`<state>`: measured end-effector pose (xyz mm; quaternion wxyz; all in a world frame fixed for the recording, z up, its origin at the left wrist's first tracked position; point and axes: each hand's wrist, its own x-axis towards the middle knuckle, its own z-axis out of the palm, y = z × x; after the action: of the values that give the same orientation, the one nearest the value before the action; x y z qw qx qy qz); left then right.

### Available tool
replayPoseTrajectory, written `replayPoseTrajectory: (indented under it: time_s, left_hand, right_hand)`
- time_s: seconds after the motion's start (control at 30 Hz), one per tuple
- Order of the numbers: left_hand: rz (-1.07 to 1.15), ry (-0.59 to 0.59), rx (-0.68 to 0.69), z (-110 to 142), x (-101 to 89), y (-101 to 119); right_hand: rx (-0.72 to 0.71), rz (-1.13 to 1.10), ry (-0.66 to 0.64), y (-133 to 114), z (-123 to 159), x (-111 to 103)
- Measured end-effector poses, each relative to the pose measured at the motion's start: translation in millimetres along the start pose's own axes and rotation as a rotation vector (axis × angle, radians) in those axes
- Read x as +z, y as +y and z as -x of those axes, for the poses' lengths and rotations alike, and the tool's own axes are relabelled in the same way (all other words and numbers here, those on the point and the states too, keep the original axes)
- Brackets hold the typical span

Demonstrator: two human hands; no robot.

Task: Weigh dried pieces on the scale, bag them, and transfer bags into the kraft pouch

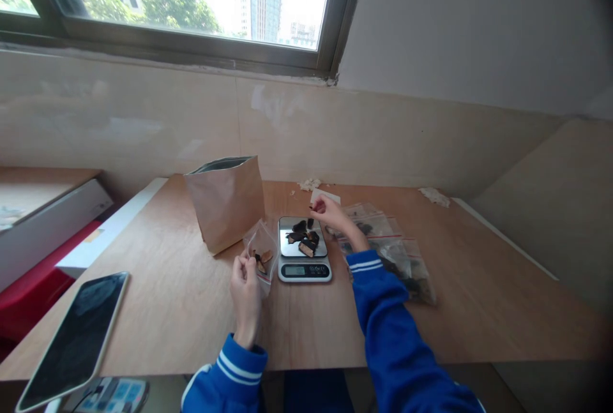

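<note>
A small digital scale (305,270) sits on the table, with several dark dried pieces (309,244) lying on its shiny pan; one shows a pale cut side. My left hand (246,279) pinches the edge of a clear zip bag (269,234) just left of the scale, and brownish dried pieces show inside it. Over the back right corner of the pan, my right hand (330,214) is closed in a pinch on a small dark piece (313,209). The digits on the scale's display are too small to read.
A brown paper pouch (227,202) stands open behind my left hand. Several clear zip bags (397,253) with dark contents lie right of the scale, beside my right forearm. A tablet (76,336) is at the table's left front edge. White crumbs (310,184) lie near the wall.
</note>
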<state>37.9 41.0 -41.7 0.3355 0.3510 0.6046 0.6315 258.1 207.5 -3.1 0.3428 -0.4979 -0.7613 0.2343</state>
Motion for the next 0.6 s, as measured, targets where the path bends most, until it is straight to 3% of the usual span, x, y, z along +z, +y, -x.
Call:
replayPoseTrajectory:
  time_s: [0.17, 0.3, 0.43, 0.6]
  left_hand:
    - [-0.003, 0.008, 0.012, -1, 2.3, -2]
    - [0.013, 0.003, 0.029, 3, 2.5, 0]
    - [0.03, 0.007, 0.023, 5, 0.8, 3]
    - [0.009, 0.017, 0.011, 5, -0.4, 4]
  right_hand:
    - [0.082, -0.127, 0.098, 13, 56, 7]
    - [0.096, -0.167, 0.163, 14, 61, 23]
    - [0.068, -0.15, 0.184, 5, 63, 25]
    - [-0.054, 0.037, 0.25, -16, 96, 26]
